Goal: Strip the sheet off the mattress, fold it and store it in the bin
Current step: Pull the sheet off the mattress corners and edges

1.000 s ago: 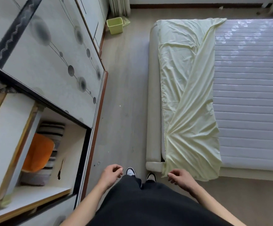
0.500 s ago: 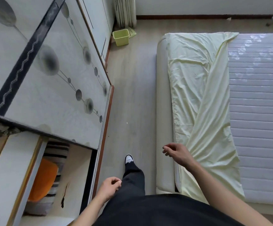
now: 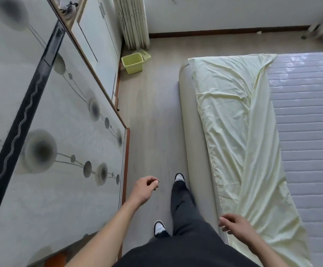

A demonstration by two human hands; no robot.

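Note:
A pale yellow sheet [image 3: 239, 135] lies folded back in a long strip along the left side of the white quilted mattress [image 3: 309, 132], whose right part is bare. A light green bin [image 3: 132, 63] stands on the floor at the far end of the aisle, beside the wardrobe. My left hand [image 3: 144, 190] hangs over the aisle floor, fingers loosely curled, holding nothing. My right hand [image 3: 234, 225] hovers at the near left edge of the sheet, fingers curled, with no cloth visibly in it.
A wardrobe with patterned sliding doors [image 3: 47, 132] runs along the left. A narrow floor aisle [image 3: 155, 116] lies between it and the padded bed frame [image 3: 192, 132]. Curtains [image 3: 132, 22] hang at the far wall. My legs and shoes stand in the aisle.
I have walked forward along the aisle beside the bed. The open wardrobe compartment has passed out of view. My left hand swung forward and my right hand swung back beside the sheet.

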